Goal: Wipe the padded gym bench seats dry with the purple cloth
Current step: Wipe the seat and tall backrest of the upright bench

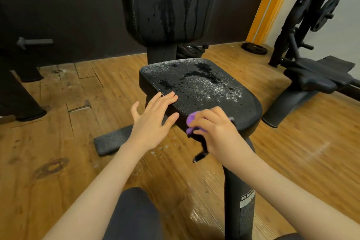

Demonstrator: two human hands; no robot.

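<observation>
Most of the purple cloth lies hidden under the right hand, only a bunched edge showing at the fingers. That hand also covers the near rim of the wet seat pad. The backrest is cut off by the top edge. The label on the support post is too small and clipped to read. The left hand's palm faces away, unseen.

Worn wooden floor, dark wall, weight plates.
</observation>
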